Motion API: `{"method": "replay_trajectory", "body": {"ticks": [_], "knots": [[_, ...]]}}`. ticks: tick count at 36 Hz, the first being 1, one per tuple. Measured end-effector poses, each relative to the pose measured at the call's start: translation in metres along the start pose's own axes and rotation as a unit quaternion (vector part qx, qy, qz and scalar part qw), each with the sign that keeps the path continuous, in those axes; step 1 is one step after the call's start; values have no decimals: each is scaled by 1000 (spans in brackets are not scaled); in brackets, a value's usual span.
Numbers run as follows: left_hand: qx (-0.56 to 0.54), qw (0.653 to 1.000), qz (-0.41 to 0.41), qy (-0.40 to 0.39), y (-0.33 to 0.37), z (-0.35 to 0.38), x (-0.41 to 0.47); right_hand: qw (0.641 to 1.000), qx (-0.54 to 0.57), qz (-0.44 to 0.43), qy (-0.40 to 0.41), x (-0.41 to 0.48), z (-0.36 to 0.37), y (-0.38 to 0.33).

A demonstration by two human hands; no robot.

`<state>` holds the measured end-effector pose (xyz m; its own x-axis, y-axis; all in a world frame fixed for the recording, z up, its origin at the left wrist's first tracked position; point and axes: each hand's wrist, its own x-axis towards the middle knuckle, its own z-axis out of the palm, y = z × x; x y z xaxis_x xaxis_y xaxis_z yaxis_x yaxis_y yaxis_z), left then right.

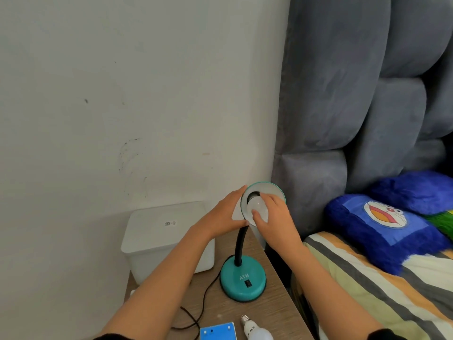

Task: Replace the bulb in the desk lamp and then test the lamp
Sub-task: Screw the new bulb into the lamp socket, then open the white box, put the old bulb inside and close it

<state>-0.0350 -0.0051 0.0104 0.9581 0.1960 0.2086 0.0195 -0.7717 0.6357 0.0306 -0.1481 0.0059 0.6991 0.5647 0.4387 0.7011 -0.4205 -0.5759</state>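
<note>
A teal desk lamp stands on the bedside table, its round base [242, 282] bearing a black switch and a black gooseneck [240, 244] rising to the shade [269, 190], which is tipped toward me. My left hand [220, 214] grips the shade's left rim. My right hand [274, 214] is wrapped around a white bulb [257, 207] sitting at the socket inside the shade. A second white bulb [256, 330] lies on its side on the table near the front edge, screw cap pointing away.
A white plastic box [161, 239] stands at the table's back left by the wall. The lamp's black cord [203, 300] loops over the wooden table [277, 310]. A blue box [218, 331] lies at the front. A bed with striped sheet [367, 278] borders the right.
</note>
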Motion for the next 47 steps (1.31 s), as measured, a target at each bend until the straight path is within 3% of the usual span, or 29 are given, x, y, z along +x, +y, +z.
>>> {"method": "replay_trajectory", "body": {"ticks": [8, 13, 18, 22, 26, 30, 35, 38, 47], "knots": [[93, 992, -76, 40, -22, -38, -38, 997, 11, -80, 1, -7, 8, -40], [120, 978, -154, 70, -57, -60, -73, 989, -41, -107, -88, -5, 40, -59], [156, 957, -238, 61, -102, -76, -106, 973, -91, -70, -198, 1, 82, -61], [201, 933, -293, 65, -136, -83, -129, 965, -100, -41, -239, 10, 117, -50], [172, 922, -336, 91, -168, -86, -140, 954, -112, 1, -278, 22, 144, -43], [67, 928, -352, 105, -184, -86, -139, 947, -108, 35, -300, 35, 163, -38], [-31, 939, -320, 123, -229, -76, -131, 949, -84, 64, -296, 49, 181, -31], [-77, 941, -302, 135, -214, -76, -128, 953, -38, 90, -287, 56, 188, -27], [-203, 888, -318, 261, -227, -65, -110, 956, 91, 145, -236, 67, 196, -18]]}}
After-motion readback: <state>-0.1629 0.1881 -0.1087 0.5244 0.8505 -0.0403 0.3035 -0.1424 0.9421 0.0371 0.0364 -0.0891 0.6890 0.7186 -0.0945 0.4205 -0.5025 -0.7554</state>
